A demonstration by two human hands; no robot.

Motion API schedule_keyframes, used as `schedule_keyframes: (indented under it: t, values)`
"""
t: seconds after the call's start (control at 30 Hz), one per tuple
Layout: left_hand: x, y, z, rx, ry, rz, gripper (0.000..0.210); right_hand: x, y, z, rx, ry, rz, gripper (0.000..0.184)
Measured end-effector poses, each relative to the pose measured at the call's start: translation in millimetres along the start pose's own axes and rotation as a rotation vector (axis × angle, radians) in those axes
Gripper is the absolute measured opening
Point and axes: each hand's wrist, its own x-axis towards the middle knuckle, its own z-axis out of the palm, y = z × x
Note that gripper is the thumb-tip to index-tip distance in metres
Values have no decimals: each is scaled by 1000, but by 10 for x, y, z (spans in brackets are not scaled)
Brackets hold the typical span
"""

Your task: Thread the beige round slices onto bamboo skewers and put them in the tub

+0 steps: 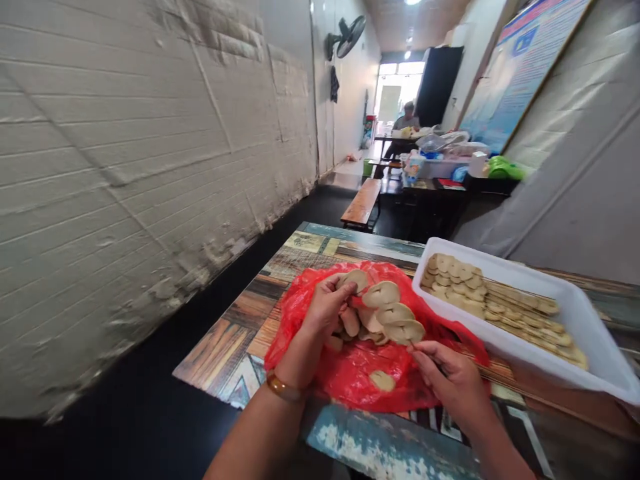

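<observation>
My left hand (327, 303) pinches a thin, beige round slice (354, 280) between thumb and fingers. A short row of overlapping oval slices (395, 312) runs from beside it toward my right hand (447, 373). The fingers of that hand are closed on the near end of a thin skewer (411, 347), which the row is threaded on. Below both hands, a heap of loose slices (367, 332) lies on a spread red plastic bag (340, 380). One single slice (383, 381) rests apart, near the bag's front.
To the right stands a white plastic tray (525, 270) with rows of skewered slices (505, 307). The patterned table (240, 347) has a wall (150, 167) to its left. Farther off are a wooden bench (363, 202), a cluttered table and a seated person (407, 120).
</observation>
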Motion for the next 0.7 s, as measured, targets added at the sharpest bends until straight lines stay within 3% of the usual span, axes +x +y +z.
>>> schedule_keyframes:
  t: [0.17, 0.37, 0.5, 0.7]
  values:
    - [16, 31, -81, -62, 45, 12, 23, -50, 83, 14, -44, 10, -15, 31]
    - [28, 30, -117, -96, 100, 38, 22, -34, 133, -5, -239, -21, -178, 26]
    - [27, 45, -122, -97, 76, 49, 17, -6, 113, -7, -271, -72, -258, 22]
    - [31, 57, -118, -96, 96, 49, 16, -37, 101, 43, -237, 12, -192, 22]
